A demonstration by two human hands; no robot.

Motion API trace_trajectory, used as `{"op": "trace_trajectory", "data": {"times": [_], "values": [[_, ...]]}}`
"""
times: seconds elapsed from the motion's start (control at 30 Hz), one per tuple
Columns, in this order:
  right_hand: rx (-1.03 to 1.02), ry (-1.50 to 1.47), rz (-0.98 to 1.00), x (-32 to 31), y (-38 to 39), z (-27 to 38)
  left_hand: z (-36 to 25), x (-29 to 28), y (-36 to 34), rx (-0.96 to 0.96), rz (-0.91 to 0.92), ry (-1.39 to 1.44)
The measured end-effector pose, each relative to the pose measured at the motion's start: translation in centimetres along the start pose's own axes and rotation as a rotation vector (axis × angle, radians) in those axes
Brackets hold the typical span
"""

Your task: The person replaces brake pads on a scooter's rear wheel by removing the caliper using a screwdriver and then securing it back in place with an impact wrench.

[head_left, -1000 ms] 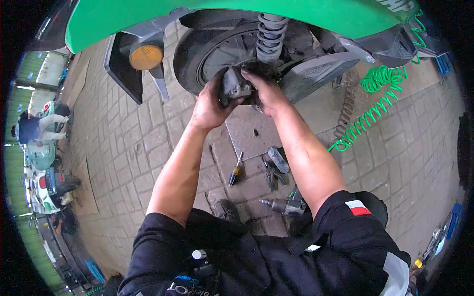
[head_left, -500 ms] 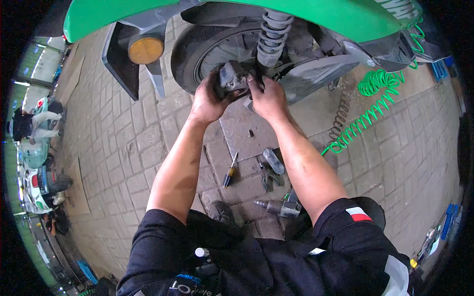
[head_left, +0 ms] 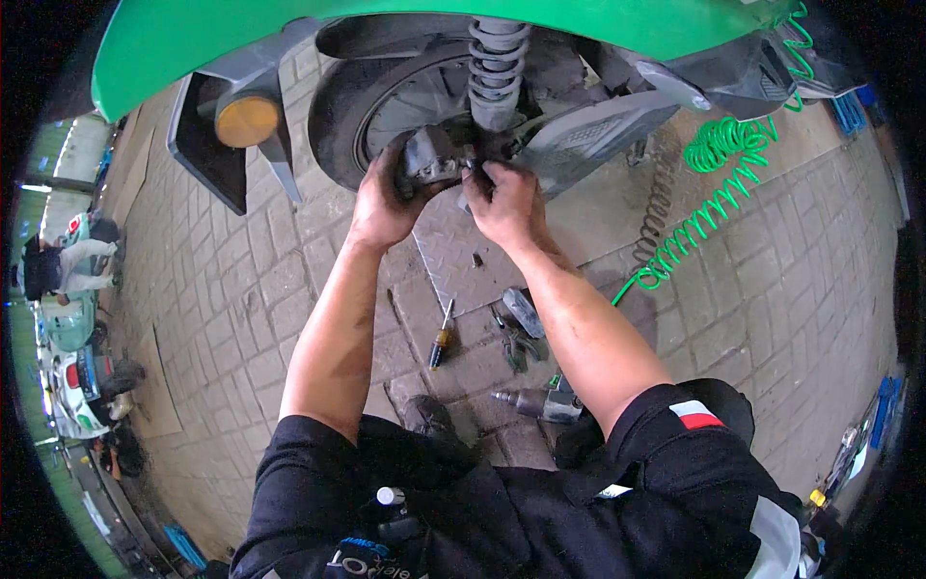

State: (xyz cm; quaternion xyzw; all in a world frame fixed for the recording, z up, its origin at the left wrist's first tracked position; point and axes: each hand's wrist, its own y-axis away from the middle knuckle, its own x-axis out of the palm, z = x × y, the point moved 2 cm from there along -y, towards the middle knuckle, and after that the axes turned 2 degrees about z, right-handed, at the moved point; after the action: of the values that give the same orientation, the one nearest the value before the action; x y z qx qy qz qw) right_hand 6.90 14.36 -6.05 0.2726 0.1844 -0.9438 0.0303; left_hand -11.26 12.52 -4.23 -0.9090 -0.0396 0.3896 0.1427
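Note:
My left hand is wrapped round the side of a dark, dirty metal block that looks like a brake caliper, holding it beside the rear wheel. At the block's right side my right hand is closed in a pinch. A small dark piece seems to be at its fingertips, too hidden to name. Both hands have blackened fingers. Just above them stands the coil-spring shock absorber, under a green scooter body panel.
Below my hands, a patterned metal plate lies on the paving. A screwdriver, pliers and a power tool lie nearer me. A green coiled air hose stretches along the right. Other scooters and a person are far left.
The scooter and floor items sit further left and slightly lower in view. The block has turned a little in my left hand, and my right fingers have drawn together at its side.

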Motion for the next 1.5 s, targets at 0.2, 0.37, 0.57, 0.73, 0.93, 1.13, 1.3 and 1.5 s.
{"op": "trace_trajectory", "data": {"times": [0.2,0.37,0.57,0.73,0.93,1.13,1.3,1.5], "values": [[0.088,-0.032,0.099,0.2,0.2,1.3,2.0,-0.6,0.7,0.036,-0.039,0.086],[0.124,-0.167,0.052,1.8,0.2,0.2,0.1,-0.3,1.3,0.049,-0.120,-0.050],[0.081,-0.158,0.061,1.9,-0.3,-0.2,0.0,-0.5,0.8,-0.010,-0.104,-0.161],[0.087,-0.128,0.049,1.8,-1.0,0.1,0.3,-0.3,0.3,0.042,-0.133,-0.152],[0.074,-0.120,0.097,1.6,-1.3,0.5,0.7,-0.7,0.2,0.114,-0.221,-0.215],[0.066,-0.100,0.110,3.7,-0.1,0.5,3.2,-0.6,0.9,-0.089,-0.163,0.028],[0.087,-0.059,0.112,6.2,0.1,-0.1,4.4,-0.4,1.0,-0.088,-0.184,0.076],[-0.004,-0.172,-0.177,6.8,0.2,0.3,3.4,-0.3,0.9,-0.054,-0.171,0.099]]}}
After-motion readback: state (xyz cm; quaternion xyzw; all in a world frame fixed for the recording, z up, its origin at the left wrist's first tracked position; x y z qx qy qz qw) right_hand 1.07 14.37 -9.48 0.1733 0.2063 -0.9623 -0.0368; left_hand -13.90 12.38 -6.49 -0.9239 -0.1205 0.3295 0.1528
